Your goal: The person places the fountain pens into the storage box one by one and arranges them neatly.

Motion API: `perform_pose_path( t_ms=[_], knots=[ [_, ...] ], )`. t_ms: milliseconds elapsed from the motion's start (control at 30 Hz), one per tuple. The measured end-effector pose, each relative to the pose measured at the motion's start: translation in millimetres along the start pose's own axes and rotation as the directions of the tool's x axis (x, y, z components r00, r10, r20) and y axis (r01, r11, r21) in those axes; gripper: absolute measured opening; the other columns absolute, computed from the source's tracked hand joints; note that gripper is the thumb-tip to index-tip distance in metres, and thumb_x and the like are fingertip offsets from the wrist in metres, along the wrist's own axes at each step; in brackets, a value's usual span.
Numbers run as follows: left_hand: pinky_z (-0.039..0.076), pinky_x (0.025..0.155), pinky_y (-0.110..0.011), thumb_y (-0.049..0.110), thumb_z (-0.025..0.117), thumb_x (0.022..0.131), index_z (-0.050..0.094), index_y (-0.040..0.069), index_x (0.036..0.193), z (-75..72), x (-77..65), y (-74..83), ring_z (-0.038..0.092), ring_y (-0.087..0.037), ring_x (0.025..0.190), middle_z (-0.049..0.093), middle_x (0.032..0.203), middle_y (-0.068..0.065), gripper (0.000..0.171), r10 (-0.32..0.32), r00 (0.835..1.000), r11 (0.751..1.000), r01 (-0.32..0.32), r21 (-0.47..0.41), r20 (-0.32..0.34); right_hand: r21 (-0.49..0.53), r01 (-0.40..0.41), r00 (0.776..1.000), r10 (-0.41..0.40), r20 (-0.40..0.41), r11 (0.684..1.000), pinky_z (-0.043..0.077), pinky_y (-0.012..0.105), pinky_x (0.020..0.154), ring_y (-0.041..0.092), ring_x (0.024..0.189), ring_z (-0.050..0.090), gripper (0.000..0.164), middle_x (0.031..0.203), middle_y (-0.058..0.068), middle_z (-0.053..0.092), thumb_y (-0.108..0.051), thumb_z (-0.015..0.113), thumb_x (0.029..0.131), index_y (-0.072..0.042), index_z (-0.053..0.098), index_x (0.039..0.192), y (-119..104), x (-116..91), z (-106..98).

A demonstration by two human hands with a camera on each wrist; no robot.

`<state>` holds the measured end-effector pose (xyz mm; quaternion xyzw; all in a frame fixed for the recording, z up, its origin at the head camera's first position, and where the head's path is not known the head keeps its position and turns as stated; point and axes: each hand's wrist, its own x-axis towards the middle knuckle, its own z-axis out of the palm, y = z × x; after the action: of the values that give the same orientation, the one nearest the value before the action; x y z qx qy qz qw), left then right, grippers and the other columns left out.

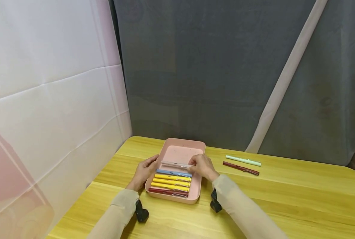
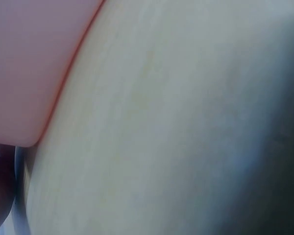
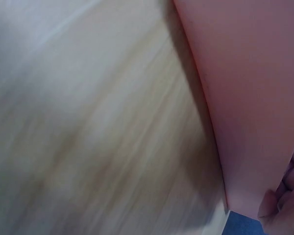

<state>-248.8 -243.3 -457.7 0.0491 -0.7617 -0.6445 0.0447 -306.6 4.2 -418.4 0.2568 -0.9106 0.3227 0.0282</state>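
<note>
A pink tray (image 1: 183, 151) lies on the table, with pens side by side across its nearer part. From the near end they are one dark red pen (image 1: 168, 192), three yellow pens (image 1: 171, 183) and a blue pen (image 1: 173, 173). Beyond the blue one is a pale, whitish pen (image 1: 174, 164); my right hand (image 1: 203, 166) pinches its right end, fingertips partly hidden. At the tray's left side, my left hand (image 1: 144, 172) holds the rim. Both wrist views mostly show the tray's outer wall (image 3: 250, 98), with some right-hand fingers (image 3: 284, 210) at the corner.
Right of the tray, a mint green pen (image 1: 243, 160) and another dark red pen (image 1: 241, 168) lie on the wooden table (image 1: 285, 196). A grey curtain (image 1: 210, 73) hangs behind the table; a white fabric wall (image 1: 61, 99) stands at the left.
</note>
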Motion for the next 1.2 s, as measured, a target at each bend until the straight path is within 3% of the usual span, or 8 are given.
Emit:
perform_pose_path(
  t_ms=[233,500,967,1200],
  knots=[
    [0.034,0.108,-0.042,0.018,0.050,0.098,0.044,0.004,0.140,-0.3,1.3,0.0,0.037,-0.029,0.134,0.040,0.146,-0.015,0.045,0.024,1.000,1.000,-0.024,-0.014,0.000,-0.050,0.025,1.000,-0.026,-0.016,0.998,0.037,0.031,0.069,0.009,0.064,0.047,0.015,0.058,-0.007,0.058,-0.014,0.082,0.070,-0.013,0.068,0.065,-1.8,0.6,2.3],
    [0.034,0.108,-0.042,0.020,0.050,0.098,0.044,0.006,0.141,0.2,0.6,1.2,0.037,-0.028,0.134,0.041,0.146,-0.014,0.045,-0.011,1.000,1.000,0.011,-0.013,-0.004,-0.094,0.030,0.999,-0.032,-0.027,0.995,0.035,0.032,0.069,0.011,0.066,0.047,0.015,0.060,-0.007,0.059,-0.016,0.082,0.070,-0.014,0.068,0.065,-5.2,1.9,4.2],
    [0.037,0.106,-0.042,0.020,0.050,0.098,0.043,0.004,0.141,1.2,-1.1,-0.7,0.040,-0.031,0.132,0.041,0.145,-0.017,0.046,0.020,1.000,1.000,-0.020,0.005,-0.011,-0.092,0.058,0.998,-0.059,-0.005,0.994,0.036,0.031,0.071,0.012,0.069,0.046,0.014,0.062,-0.006,0.060,-0.015,0.082,0.070,-0.012,0.069,0.066,-7.4,2.7,6.8],
    [0.036,0.107,-0.041,0.019,0.051,0.098,0.045,0.007,0.140,1.1,-0.1,0.4,0.039,-0.027,0.133,0.042,0.145,-0.013,0.044,-0.016,1.000,0.999,0.015,-0.031,-0.014,-0.136,0.045,0.999,-0.042,0.023,0.990,0.035,0.034,0.075,0.014,0.072,0.046,0.016,0.064,-0.006,0.060,-0.018,0.082,0.071,-0.013,0.067,0.066,-8.5,1.6,7.1]
  ],
)
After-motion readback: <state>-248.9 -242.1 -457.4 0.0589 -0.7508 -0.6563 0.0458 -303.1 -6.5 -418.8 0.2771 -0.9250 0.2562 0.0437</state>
